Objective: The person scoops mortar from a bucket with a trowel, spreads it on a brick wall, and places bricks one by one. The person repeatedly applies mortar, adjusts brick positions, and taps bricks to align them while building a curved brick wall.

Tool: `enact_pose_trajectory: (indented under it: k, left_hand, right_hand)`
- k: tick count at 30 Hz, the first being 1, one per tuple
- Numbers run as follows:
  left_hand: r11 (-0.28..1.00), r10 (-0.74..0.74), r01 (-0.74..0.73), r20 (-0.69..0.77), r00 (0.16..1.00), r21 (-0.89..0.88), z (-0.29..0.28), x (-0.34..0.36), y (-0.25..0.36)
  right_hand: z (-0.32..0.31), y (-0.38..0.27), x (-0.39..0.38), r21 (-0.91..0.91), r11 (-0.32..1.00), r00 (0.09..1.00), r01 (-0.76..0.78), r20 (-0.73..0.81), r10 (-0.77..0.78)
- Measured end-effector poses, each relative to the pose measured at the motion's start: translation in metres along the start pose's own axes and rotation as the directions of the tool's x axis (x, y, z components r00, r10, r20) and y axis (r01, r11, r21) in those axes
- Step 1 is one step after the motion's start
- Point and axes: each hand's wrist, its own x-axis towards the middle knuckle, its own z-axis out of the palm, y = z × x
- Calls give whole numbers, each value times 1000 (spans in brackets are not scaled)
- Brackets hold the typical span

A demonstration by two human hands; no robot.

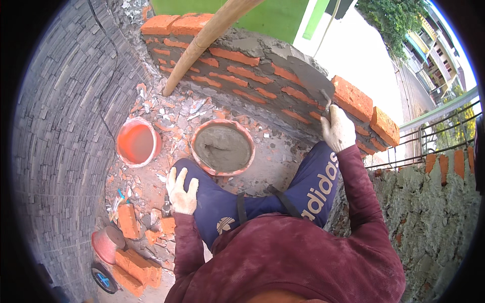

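My right hand (337,129), in a white glove, grips the handle of a small metal trowel (326,99) against wet grey mortar on the upper right of a low brick wall (240,70), beside two orange bricks (352,97) on its top. My gloved left hand (182,191) rests on my left knee with its fingers spread, holding nothing. Between my knees and the wall sits a round tub of grey mortar (222,147). A red bucket (139,141) with murky liquid stands to its left.
A wooden pole (199,48) leans across the wall. Broken bricks (136,270), an overturned red container (103,245) and rubble lie at lower left, by a curved grey tiled wall (55,151). Metal bars (424,141) and a rough wall (404,237) are at the right.
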Motion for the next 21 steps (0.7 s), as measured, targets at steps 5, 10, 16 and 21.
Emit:
enact_pose_trajectory:
  k: [5,10,16,21]
  left_hand:
    - [1000,22,-24,93,995,20,20,22,13]
    - [1000,-13,14,56,998,-5,12,14,-4]
    - [1000,-26,26,1,1000,-16,-3,-4,-14]
    - [995,-56,56,8,998,-80,1,-2,3]
  right_hand:
    - [100,-92,75,195,981,1000,15,22,-20]
    - [95,-64,77,285,951,993,-121,42,114]
    - [49,-26,-8,138,989,999,45,9,-46]
    - [64,-81,15,54,934,751,352,580,-316]
